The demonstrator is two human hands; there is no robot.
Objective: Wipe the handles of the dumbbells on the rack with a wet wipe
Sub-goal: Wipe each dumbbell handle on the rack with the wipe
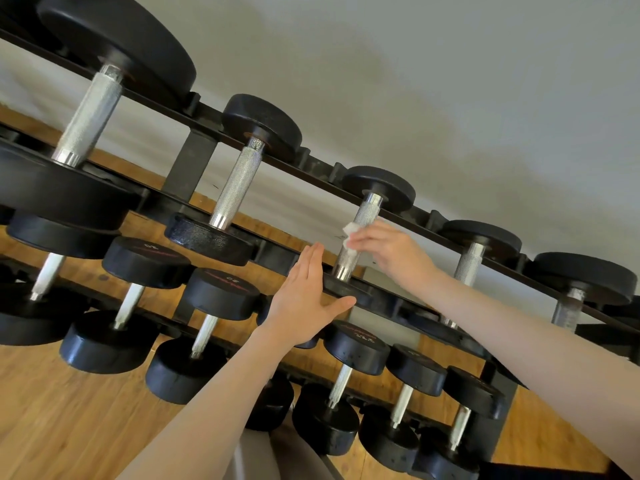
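Observation:
A black rack [194, 157] carries several black dumbbells with knurled steel handles on three tiers. My right hand [388, 249] pinches a white wet wipe [350, 235] against the handle [358, 233] of the third dumbbell on the top tier. My left hand [306, 299] lies flat, fingers straight, against the near head [341, 287] of that same dumbbell. Neighbouring top-tier handles, one to the left [237, 183] and one to the right [468, 263], are bare.
Lower tiers hold more dumbbells [221, 294] with white-looking handles. A wooden floor [52, 410] spreads below and behind the rack. A pale grey wall [450, 81] rises behind the top tier. The rack's upright post [495, 386] stands at the lower right.

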